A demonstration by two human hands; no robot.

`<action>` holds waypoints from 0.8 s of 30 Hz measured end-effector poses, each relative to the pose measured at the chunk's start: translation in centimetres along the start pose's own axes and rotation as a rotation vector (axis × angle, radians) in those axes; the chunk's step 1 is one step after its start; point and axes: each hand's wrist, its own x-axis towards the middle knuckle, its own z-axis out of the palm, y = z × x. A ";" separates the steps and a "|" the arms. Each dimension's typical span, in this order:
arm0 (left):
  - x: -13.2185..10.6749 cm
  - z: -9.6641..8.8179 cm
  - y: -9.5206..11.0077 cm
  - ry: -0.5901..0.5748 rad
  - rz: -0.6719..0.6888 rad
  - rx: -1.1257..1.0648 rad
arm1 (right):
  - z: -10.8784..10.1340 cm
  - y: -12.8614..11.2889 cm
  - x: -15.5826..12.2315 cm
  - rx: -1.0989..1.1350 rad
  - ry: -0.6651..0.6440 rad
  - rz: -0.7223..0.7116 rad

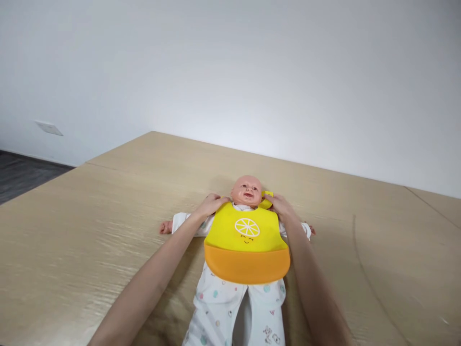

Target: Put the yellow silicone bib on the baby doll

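Doll (pixel 248 182) lies on its back on the bench (pixel 97 230), head to the far side, arms out left and right, legs toward the near edge of view. Yellow bib (pixel 248 246) is spread over its chest; orange pocket (pixel 247 265) at the near end, over the waist of the patterned outfit (pixel 220 300).

Left hand (pixel 212 204): at the bib's far-left corner, by the neck, fingers bent over the shoulder. Fingertips hidden; cannot tell whether it grips or merely rests.

Right hand (pixel 280 206): pinching the yellow neck strap (pixel 266 203), which stands out just right of the head. Any strap on the left side is not visible.

Judgement, step in hand: strap handling at the neck. Best to keep the left corner steady with light pressure so the bib stays centred, and guide the strap flat, without twisting, close around the neck. Avoid pulling from the right alone; that could skew the collar. If the strap catches beneath the head, lift the head slightly rather than tug. Leave slack at the throat.
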 end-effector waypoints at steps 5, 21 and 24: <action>0.1 0.4 0.3 -0.086 0.032 -0.208 | 0.4 -1.8 0.0 0.105 0.187 -0.084; 1.6 1.6 0.1 -0.030 0.010 -0.428 | 0.6 -0.3 2.0 0.058 0.268 -0.058; 2.1 1.7 -0.1 -0.074 -0.036 -0.551 | 1.6 0.4 2.3 0.138 0.184 -0.076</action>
